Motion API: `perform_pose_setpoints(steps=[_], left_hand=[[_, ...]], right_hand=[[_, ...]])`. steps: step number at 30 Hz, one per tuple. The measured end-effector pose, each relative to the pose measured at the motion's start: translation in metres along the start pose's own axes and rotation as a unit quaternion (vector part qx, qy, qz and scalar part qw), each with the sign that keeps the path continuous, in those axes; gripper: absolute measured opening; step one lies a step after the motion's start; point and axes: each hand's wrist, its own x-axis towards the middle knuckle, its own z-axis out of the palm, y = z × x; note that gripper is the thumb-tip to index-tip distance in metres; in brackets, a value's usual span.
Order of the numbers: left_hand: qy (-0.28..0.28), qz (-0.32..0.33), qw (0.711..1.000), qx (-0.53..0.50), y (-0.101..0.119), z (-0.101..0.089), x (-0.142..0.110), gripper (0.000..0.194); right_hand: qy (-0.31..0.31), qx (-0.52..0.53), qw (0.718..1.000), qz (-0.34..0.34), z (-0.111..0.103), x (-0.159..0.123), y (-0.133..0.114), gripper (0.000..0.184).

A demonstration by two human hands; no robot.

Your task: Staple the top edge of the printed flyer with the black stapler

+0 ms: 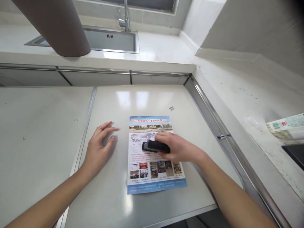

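A printed colour flyer (154, 171) lies flat on the white table (114, 196) in front of me. My right hand (178, 148) rests on the flyer's middle, its fingers closed round a black stapler (155, 146) that points left. My left hand (99, 145) lies flat on the table just left of the flyer, fingers spread, holding nothing. A small strip of staples (171, 108) sits on the table beyond the flyer's top right corner.
A steel sink (111, 39) with a tap (125, 19) is set in the counter behind the table. A brown cylinder (57, 25) hangs in at top left. A packet (286, 126) lies on the right counter, near a dark hob corner (295, 153).
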Motion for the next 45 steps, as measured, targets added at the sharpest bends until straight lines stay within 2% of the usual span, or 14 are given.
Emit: perform_pose_setpoints(steps=[5, 9, 15, 20, 22, 25, 27, 29, 32, 36, 39, 41, 43, 45], left_hand=[[0.008, -0.016, 1.000, -0.001, -0.005, 0.001, 0.000, 0.023], [0.013, -0.009, 1.000, -0.021, -0.009, 0.002, 0.001, 0.023], [0.019, -0.007, 0.998, -0.067, -0.013, 0.003, 0.001, 0.024], [0.024, -0.006, 0.995, -0.097, -0.011, 0.003, 0.002, 0.023], [0.051, -0.005, 0.987, -0.155, -0.010, 0.001, 0.002, 0.018], [0.109, -0.013, 0.939, -0.326, -0.008, -0.007, 0.003, 0.019], [0.098, -0.051, 0.894, -0.434, -0.009, -0.013, 0.004, 0.015], [0.057, -0.100, 0.861, -0.495, -0.009, -0.017, 0.007, 0.014], [0.012, -0.140, 0.831, -0.538, -0.010, -0.021, 0.009, 0.019], [-0.018, -0.175, 0.795, -0.581, -0.011, -0.023, 0.011, 0.025], [0.009, -0.208, 0.741, -0.639, -0.012, -0.027, 0.013, 0.030], [0.039, -0.214, 0.703, -0.677, -0.013, -0.029, 0.015, 0.032], [0.049, -0.212, 0.681, -0.700, -0.012, -0.030, 0.016, 0.034], [0.044, -0.213, 0.673, -0.707, -0.012, -0.031, 0.017, 0.035]], right_hand=[[-0.091, 0.008, 0.995, 0.047, -0.033, -0.025, 0.029, 0.022], [-0.131, 0.025, 0.988, 0.075, -0.047, -0.038, 0.043, 0.022], [-0.143, 0.047, 0.984, 0.096, -0.051, -0.044, 0.048, 0.026], [-0.127, 0.036, 0.985, 0.108, -0.051, -0.045, 0.052, 0.031], [-0.120, 0.037, 0.986, 0.111, -0.051, -0.046, 0.054, 0.032], [-0.120, 0.047, 0.986, 0.108, -0.050, -0.047, 0.057, 0.032], [-0.125, 0.053, 0.985, 0.106, -0.050, -0.046, 0.058, 0.035], [-0.129, 0.060, 0.985, 0.102, -0.051, -0.046, 0.058, 0.039], [-0.133, 0.063, 0.984, 0.097, -0.052, -0.045, 0.058, 0.041], [-0.130, 0.056, 0.986, 0.092, -0.053, -0.044, 0.058, 0.040], [-0.134, 0.062, 0.985, 0.085, -0.054, -0.045, 0.061, 0.045], [-0.140, 0.078, 0.984, 0.077, -0.056, -0.046, 0.065, 0.057], [-0.140, 0.103, 0.983, 0.065, -0.058, -0.046, 0.070, 0.069], [-0.123, 0.132, 0.983, 0.044, -0.058, -0.045, 0.076, 0.069]])
